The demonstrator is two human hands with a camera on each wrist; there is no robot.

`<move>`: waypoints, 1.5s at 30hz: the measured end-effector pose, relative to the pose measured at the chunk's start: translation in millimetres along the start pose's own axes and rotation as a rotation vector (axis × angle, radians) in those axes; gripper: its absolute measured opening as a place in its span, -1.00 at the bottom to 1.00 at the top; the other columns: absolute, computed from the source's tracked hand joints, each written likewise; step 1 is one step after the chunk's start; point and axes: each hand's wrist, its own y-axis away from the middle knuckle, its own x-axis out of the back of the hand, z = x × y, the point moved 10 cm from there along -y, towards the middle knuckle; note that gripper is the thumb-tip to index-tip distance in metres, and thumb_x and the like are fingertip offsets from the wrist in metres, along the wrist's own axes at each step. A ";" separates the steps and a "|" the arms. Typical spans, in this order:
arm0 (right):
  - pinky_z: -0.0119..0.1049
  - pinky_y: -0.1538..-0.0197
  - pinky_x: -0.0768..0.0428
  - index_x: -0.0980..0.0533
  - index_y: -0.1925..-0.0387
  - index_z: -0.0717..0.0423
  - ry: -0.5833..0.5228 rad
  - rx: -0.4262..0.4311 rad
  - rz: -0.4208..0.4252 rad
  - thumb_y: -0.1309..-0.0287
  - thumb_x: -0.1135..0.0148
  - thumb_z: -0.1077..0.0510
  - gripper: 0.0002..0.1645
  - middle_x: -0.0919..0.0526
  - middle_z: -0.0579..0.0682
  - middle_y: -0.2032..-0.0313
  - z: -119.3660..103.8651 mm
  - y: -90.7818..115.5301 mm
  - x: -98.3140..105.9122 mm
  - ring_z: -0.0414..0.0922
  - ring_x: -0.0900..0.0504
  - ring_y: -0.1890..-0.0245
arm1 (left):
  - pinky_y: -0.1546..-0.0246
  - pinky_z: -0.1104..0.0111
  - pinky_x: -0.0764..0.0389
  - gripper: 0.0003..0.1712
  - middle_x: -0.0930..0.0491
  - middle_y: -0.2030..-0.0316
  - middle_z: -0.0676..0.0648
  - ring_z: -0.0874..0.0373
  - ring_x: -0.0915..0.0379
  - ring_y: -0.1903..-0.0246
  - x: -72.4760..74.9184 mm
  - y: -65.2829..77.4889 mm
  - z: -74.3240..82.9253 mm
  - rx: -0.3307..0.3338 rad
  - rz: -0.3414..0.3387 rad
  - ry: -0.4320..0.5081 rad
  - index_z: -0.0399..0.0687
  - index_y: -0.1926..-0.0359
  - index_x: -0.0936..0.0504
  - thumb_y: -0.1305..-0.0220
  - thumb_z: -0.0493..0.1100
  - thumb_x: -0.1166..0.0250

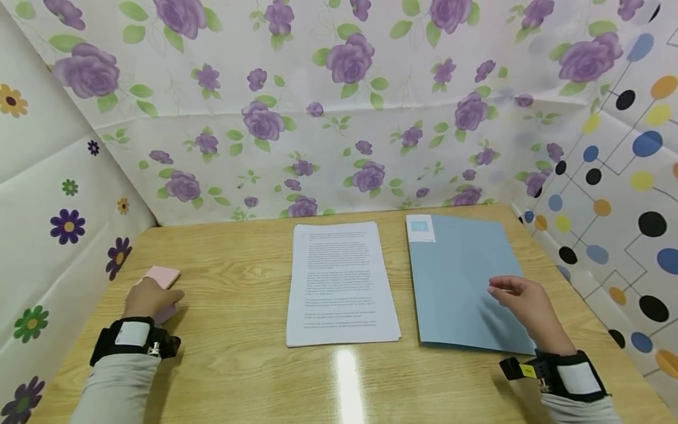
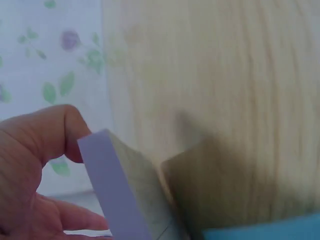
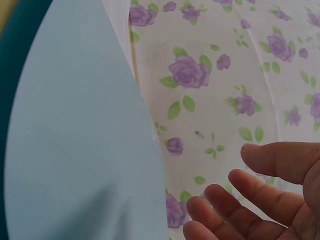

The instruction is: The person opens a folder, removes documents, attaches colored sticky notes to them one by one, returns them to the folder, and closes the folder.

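At the left of the table my left hand (image 1: 149, 299) grips a small block of paper, apparently a sticky note pad (image 2: 115, 185), between thumb and fingers. Its lilac face and thick side show in the left wrist view, tilted off the wood. A pink paper piece (image 1: 163, 275) shows beyond that hand; whether it belongs to the same pad I cannot tell. Over the right half of a light blue folder (image 1: 461, 277) hovers my right hand (image 1: 521, 300), its fingers loosely bent and holding nothing. In the right wrist view the folder (image 3: 80, 125) lies beside the fingertips.
A stack of printed sheets (image 1: 341, 288) lies mid-table, left of the folder. The folder has a white label (image 1: 421, 228) at its upper left corner. Patterned sheeting (image 1: 328, 118) closes off the back and both sides. A bright blue edge (image 2: 270, 230) shows low in the left wrist view.
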 end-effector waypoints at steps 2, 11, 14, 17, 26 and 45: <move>-0.53 0.20 -0.54 -0.52 -0.17 0.47 -0.002 0.002 0.003 -0.46 -0.17 0.07 -0.48 -0.58 0.42 -0.15 -1.1 0.4 0.3 -0.54 -0.46 0.24 | 0.22 0.05 -0.55 -0.31 -0.46 0.24 -0.57 -0.31 -0.43 0.26 -3.7 3.9 11.7 -0.032 -0.051 0.022 -0.76 0.10 -0.36 -0.23 -0.03 -0.22; -0.52 0.21 -0.56 -0.53 -0.16 0.46 -0.012 0.019 0.017 -0.44 -0.19 0.08 -0.49 -0.60 0.42 -0.14 -7.0 2.3 -2.0 -0.53 -0.46 0.24 | -0.46 -0.30 -0.02 0.09 0.23 -0.43 -0.75 -0.64 0.27 -0.44 -26.8 20.0 65.5 -0.077 -0.260 0.181 -0.76 -0.44 0.30 -0.42 0.00 -0.14; -0.53 0.20 -0.56 -0.53 -0.16 0.46 -0.014 0.022 0.013 -0.44 -0.19 0.08 -0.49 -0.59 0.41 -0.15 -9.3 2.7 -5.3 -0.48 -0.48 0.21 | -0.46 -0.31 -0.02 0.08 0.22 -0.45 -0.73 -0.62 0.27 -0.46 -31.7 24.9 82.4 -0.096 -0.272 0.231 -0.71 -0.47 0.29 -0.44 -0.01 -0.14; -0.53 0.18 -0.57 -0.54 -0.16 0.44 -0.024 0.033 0.004 -0.44 -0.20 0.08 -0.50 -0.59 0.40 -0.15 -15.2 2.9 -11.1 -0.45 -0.50 0.19 | -0.47 -0.29 -0.04 0.04 0.18 -0.48 -0.67 -0.59 0.25 -0.48 -35.9 29.1 102.8 -0.118 -0.284 0.264 -0.65 -0.50 0.26 -0.43 -0.05 -0.13; -0.32 0.05 -0.69 -0.52 -0.18 0.44 -0.189 0.140 -0.144 -0.44 -0.20 0.15 -0.54 -0.65 0.35 -0.10 -61.3 4.2 -68.1 -0.19 -0.68 0.10 | -0.50 -0.18 -0.12 -0.01 0.04 -0.53 -0.53 -0.44 0.10 -0.52 -67.0 32.5 174.0 -0.190 -0.334 0.348 -0.53 -0.54 0.10 -0.30 -0.18 -0.21; -0.36 0.12 -0.62 -0.60 -0.01 0.43 -0.281 0.192 -0.359 -0.35 -0.24 0.29 -0.71 -0.70 0.30 0.02 -105.2 15.9 -161.0 -0.18 -0.63 0.16 | 0.00 -0.30 -0.51 -0.50 -0.43 0.11 -0.32 -0.26 -0.33 -0.03 -139.2 33.7 201.9 -0.219 -0.150 -0.177 -0.43 0.13 -0.62 0.03 -0.17 -0.53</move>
